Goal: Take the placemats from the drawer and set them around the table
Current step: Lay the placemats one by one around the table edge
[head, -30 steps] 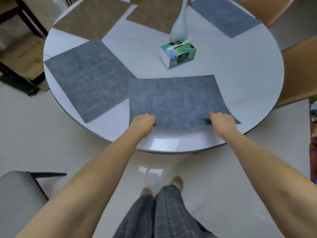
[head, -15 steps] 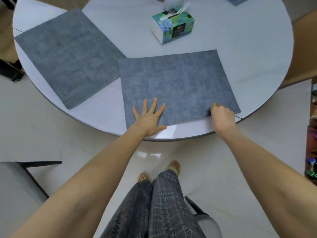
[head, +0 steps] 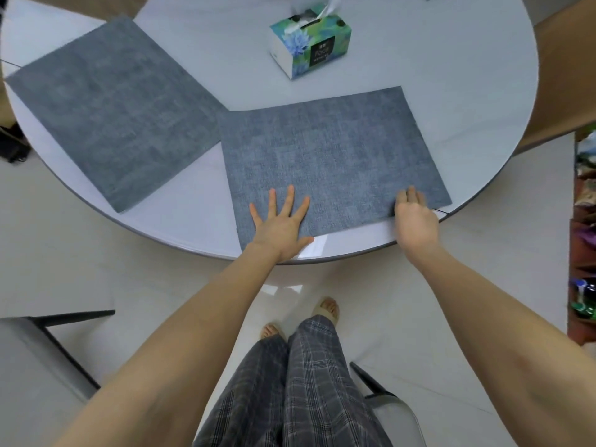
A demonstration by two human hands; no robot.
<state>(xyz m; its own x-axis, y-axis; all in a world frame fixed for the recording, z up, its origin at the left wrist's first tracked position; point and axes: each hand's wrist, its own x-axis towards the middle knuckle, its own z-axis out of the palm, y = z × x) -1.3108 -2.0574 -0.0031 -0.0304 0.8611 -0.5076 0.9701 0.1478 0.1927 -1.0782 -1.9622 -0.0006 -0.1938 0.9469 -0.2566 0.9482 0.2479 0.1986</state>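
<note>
A blue-grey placemat (head: 329, 156) lies flat at the near edge of the round white table (head: 451, 91). My left hand (head: 280, 224) presses on its near left part with fingers spread straight. My right hand (head: 414, 221) rests flat on the mat's near right corner, fingers straight. A second blue-grey placemat (head: 113, 108) lies to the left, its corner touching the first mat's far left corner.
A green tissue box (head: 311, 43) stands beyond the near mat. Wooden chairs (head: 564, 59) flank the table's right side. A grey chair (head: 38, 366) sits at lower left, another chair (head: 393, 411) behind my legs. Cluttered shelves (head: 585, 237) line the right edge.
My left hand went from gripping the mat's near edge to lying flat with spread fingers. My right hand uncurled and now lies flat on the corner. The view tilted down.
</note>
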